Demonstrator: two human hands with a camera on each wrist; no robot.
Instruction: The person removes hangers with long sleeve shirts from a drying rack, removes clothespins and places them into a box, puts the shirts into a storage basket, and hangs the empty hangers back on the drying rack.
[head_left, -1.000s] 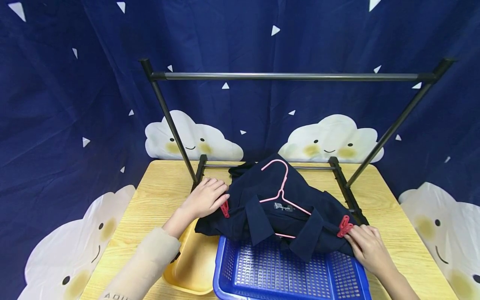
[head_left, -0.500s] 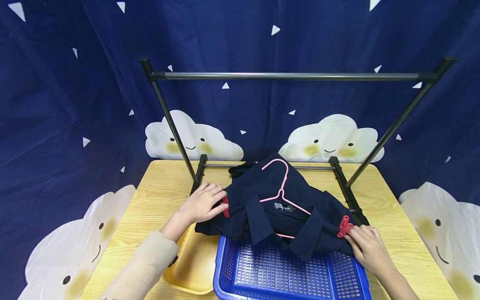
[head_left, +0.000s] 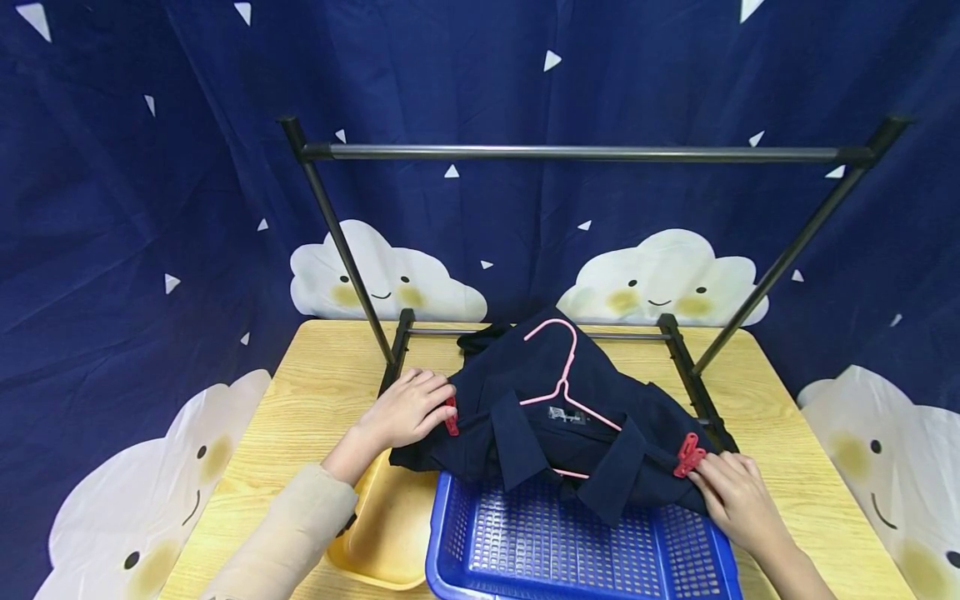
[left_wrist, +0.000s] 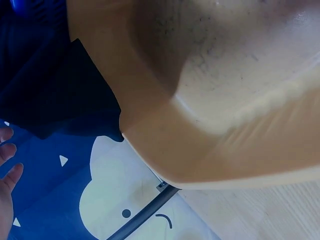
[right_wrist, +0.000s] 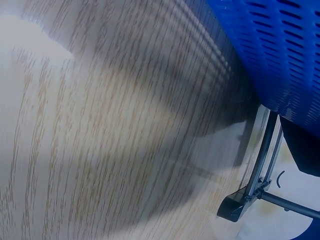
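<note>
Navy cloth takes centre stage: the shirt (head_left: 592,379) lies spread across the worktop (head_left: 300,383), its collar flaps drooping over the far part of the blue basket (head_left: 435,542). And there's the pink hanger (head_left: 564,379), hook resting on the fabric and pointing away from the person, its two arms slipping under the collar, a short pink stretch showing again lower down between the flaps. Over to the left hand (head_left: 411,408), just above the yellow basin (head_left: 408,517), and its bent fingers are right at the left red clip (head_left: 452,421), thumb against it; whether they truly pinch it, I cannot tell, because the contact is partly hidden. In the left wrist view, fingertips only peek in at the edge, while a dark corner of the shirt drapes over the basin's rim. Across we go to the right hand (head_left: 738,496): curled fingers, tips drawn close together, pinching the outer end of the right red clip (head_left: 688,457), which sits at the other shoulder with its legs crossed in an X. A pale label (head_left: 567,415) shows inside the neck, between the hanger's arms. Behind it all stands the dark rack (head_left: 585,153), bar running level above the shirt, feet on the worktop, a starry blue curtain (head_left: 480,75) with smiling clouds behind.
</note>
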